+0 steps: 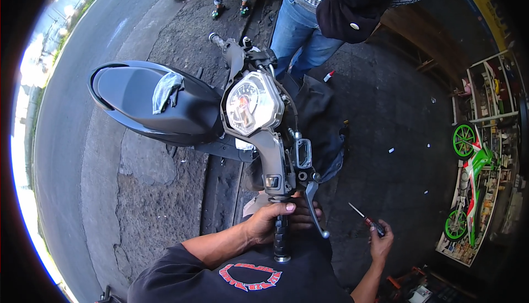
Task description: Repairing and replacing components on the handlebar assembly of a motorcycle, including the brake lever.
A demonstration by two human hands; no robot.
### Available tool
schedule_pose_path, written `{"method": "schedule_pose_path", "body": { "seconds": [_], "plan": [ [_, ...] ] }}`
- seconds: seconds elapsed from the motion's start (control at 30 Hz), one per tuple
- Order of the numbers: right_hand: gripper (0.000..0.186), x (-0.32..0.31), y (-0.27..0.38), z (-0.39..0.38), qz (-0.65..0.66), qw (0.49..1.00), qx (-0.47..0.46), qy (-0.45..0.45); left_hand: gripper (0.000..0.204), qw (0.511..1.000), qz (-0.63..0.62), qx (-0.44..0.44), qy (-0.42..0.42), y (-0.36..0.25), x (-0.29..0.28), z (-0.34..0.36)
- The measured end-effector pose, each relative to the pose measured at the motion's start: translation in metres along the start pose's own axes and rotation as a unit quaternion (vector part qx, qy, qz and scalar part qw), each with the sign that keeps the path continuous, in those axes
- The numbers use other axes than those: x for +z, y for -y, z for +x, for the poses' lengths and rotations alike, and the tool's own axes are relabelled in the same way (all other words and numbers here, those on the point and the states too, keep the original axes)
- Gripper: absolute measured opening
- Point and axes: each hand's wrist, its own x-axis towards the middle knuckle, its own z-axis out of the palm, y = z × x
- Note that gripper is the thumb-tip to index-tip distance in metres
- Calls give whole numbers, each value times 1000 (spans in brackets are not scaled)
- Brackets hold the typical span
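My left hand (266, 221) is wrapped around the black rubber handlebar grip (281, 236) of a scooter, thumb on top and fingers curled beyond it beside the brake lever (312, 204). Farther up the bar, a rectangular brake fluid reservoir (303, 154) shows a pale rim and seems to have no lid. In my right hand (381, 243), to the right of the bar, is a screwdriver (365, 218); its red and black handle sits in the closed fingers and its shaft points up and left. The scooter's instrument cluster (246, 104) lies beyond the reservoir.
On the black seat (138, 96) lies a pale cloth or bag (167, 92). A person in jeans (300, 27) stands by the far handlebar; another sits beyond. A small white bottle with a red cap (329, 76) rests on the ground. Shelves and a green-wheeled model motorcycle (473, 176) are at right.
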Motion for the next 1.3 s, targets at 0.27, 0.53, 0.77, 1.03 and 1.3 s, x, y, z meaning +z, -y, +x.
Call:
{"method": "schedule_pose_path", "body": {
  "seconds": [0.27,0.53,0.77,1.03,1.3],
  "plan": [
    [36,-16,143,-15,79,976,-196,47,45,994,78,19,-79,5,-7,-1],
    [39,-20,242,-38,-45,902,-414,118,32,984,123,19,-128,5,-9,-2],
    [38,-14,278,-33,-108,871,-444,180,44,996,85,14,-27,1,-2,0],
    [38,-12,285,-23,-124,840,-496,183,60,992,118,27,-29,0,-4,1],
    [38,-12,289,-20,-136,827,-507,200,58,992,101,55,-42,7,-6,5]
  ]
}}
